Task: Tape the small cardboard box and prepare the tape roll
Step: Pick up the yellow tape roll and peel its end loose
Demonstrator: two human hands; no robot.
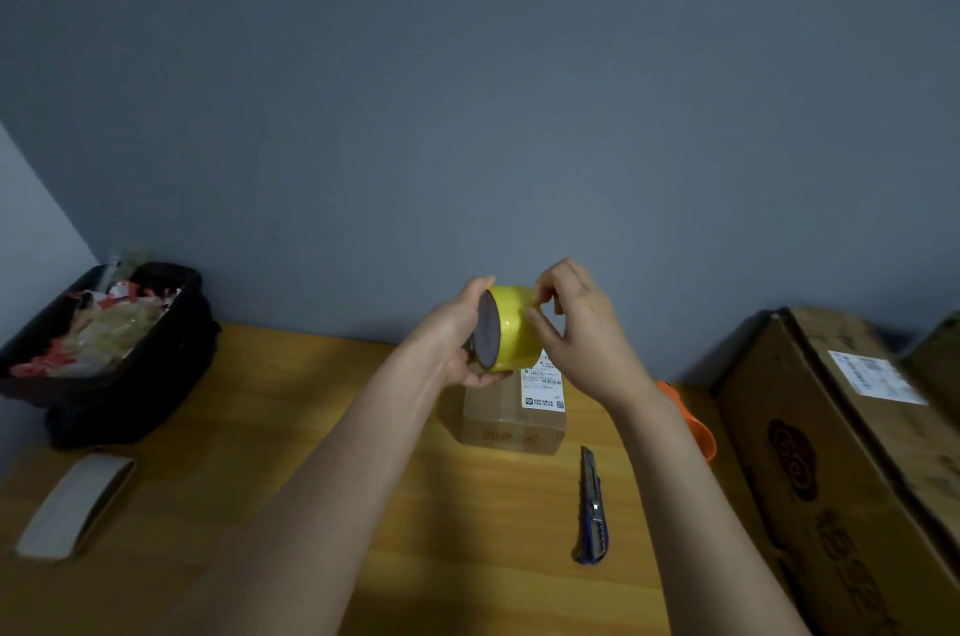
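A yellow tape roll (514, 329) is held up in the air above the table, its grey side face turned toward me. My left hand (457, 334) grips it from the left and below. My right hand (576, 323) pinches at the roll's outer surface on the right with thumb and fingertips. Below the hands a small cardboard box (506, 420) with a white shipping label (543, 388) sits on the wooden table (291, 407).
A blue utility knife (592, 511) lies right of the small box. A large cardboard box (852, 469) stands at the right edge, an orange object (696, 422) beside it. A black bin (104, 339) of scraps sits far left, a grey tape core (78, 505) before it.
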